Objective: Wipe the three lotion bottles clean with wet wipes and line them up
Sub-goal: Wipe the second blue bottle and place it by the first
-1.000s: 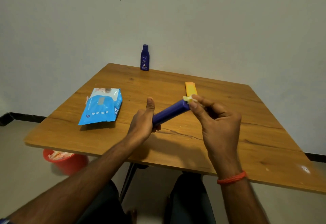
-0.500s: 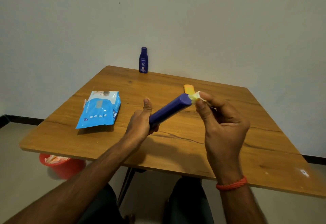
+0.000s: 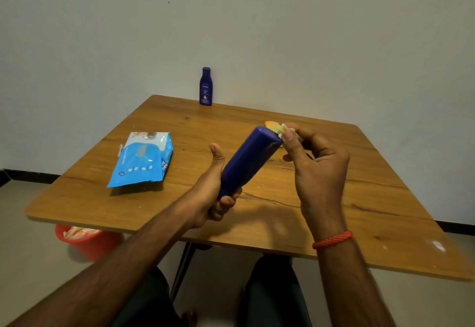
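Wooden table (image 3: 205,126) holds a wipes pack (image 3: 142,159), an upright blue bottle (image 3: 206,86) and an orange bottle (image 3: 270,124).

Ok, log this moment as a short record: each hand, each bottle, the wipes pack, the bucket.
left hand: grips the lower end of the dark blue bottle, held tilted above the table
right hand: pinches a wet wipe against the bottle's upper end
Nivea bottle: upright at the table's far edge
orange bottle: mostly hidden behind the held bottle
wet wipes pack: lying on the table's left side
red bucket: on the floor under the table's left edge
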Demonstrator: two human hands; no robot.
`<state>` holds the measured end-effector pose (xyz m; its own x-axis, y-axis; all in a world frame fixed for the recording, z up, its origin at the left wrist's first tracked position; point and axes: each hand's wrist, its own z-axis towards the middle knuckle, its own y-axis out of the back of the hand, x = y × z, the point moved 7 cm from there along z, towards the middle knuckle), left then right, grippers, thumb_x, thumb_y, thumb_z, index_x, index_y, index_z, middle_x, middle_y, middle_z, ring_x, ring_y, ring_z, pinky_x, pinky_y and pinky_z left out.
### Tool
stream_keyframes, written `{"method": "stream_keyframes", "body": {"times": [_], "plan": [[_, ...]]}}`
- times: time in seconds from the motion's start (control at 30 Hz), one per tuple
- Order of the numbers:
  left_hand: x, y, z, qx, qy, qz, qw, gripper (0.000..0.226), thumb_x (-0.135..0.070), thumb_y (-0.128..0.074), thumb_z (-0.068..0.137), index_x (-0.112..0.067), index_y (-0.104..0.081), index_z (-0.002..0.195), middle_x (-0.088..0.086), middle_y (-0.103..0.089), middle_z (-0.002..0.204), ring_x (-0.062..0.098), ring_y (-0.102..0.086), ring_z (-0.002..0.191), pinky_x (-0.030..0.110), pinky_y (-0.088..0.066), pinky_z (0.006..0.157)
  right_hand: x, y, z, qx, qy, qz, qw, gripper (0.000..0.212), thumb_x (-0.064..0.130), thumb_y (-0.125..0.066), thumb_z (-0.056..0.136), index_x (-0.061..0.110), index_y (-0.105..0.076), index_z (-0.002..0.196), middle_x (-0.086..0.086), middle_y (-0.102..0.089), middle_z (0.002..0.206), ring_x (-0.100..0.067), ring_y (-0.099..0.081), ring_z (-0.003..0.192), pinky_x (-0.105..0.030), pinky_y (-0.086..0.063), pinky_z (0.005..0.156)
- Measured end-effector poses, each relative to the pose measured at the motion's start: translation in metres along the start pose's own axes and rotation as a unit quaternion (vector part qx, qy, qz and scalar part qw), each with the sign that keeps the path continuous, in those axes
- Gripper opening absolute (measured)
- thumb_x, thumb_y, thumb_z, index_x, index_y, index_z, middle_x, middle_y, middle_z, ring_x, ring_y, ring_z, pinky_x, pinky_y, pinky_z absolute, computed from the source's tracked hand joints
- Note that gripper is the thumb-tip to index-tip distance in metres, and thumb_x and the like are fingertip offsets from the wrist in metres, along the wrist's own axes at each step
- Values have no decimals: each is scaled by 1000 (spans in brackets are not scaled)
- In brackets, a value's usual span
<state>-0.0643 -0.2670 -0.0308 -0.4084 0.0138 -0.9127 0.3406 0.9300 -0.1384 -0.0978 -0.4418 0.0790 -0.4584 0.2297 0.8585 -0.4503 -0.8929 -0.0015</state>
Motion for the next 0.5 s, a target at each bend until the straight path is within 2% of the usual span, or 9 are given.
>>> {"method": "stream_keyframes", "body": {"times": [0.1,0.23,0.37,0.43,0.5], "plan": [[10,-19,-2,104,57,-129,985,95,-104,-29,45,-17,-53,74,-4,-36,52,5,-27,40,18,-19,45,4,-3,0,-29,36,-11,999,20,25,-71,89,25,-73,108,2,-73,105,-20,-67,99,-42,-60,72],[12,-30,-4,174,61,-194,964,96,-102,-43,39,-15,-54,80,-4,-40,51,3,-30,37,17,-21,43,26,-13,-2,8,202,-125,971,25,10,-73,86,13,-72,111,-2,-73,109,-18,-66,105,-36,-59,79],[11,-30,-4,143,70,-179,971,95,-102,-29,48,-13,-54,68,0,-45,50,5,-36,33,15,-27,37,22,-32,-14,70,265,-187,943,20,7,-75,84,10,-75,104,-7,-69,106,-20,-63,100,-35,-56,81],[9,-27,-4,100,64,-169,978,94,-100,-27,53,-12,-56,66,3,-47,51,7,-40,33,14,-32,34,14,-46,-28,141,280,-222,923,16,13,-70,86,12,-76,101,-4,-68,104,-21,-60,98,-37,-52,80],[7,-19,-3,54,42,-152,986,91,-98,-24,59,-14,-57,69,3,-46,52,7,-40,34,14,-30,34,5,-58,-45,222,290,-245,898,18,14,-69,86,14,-76,102,-3,-67,105,-20,-58,98,-37,-51,80]]}}
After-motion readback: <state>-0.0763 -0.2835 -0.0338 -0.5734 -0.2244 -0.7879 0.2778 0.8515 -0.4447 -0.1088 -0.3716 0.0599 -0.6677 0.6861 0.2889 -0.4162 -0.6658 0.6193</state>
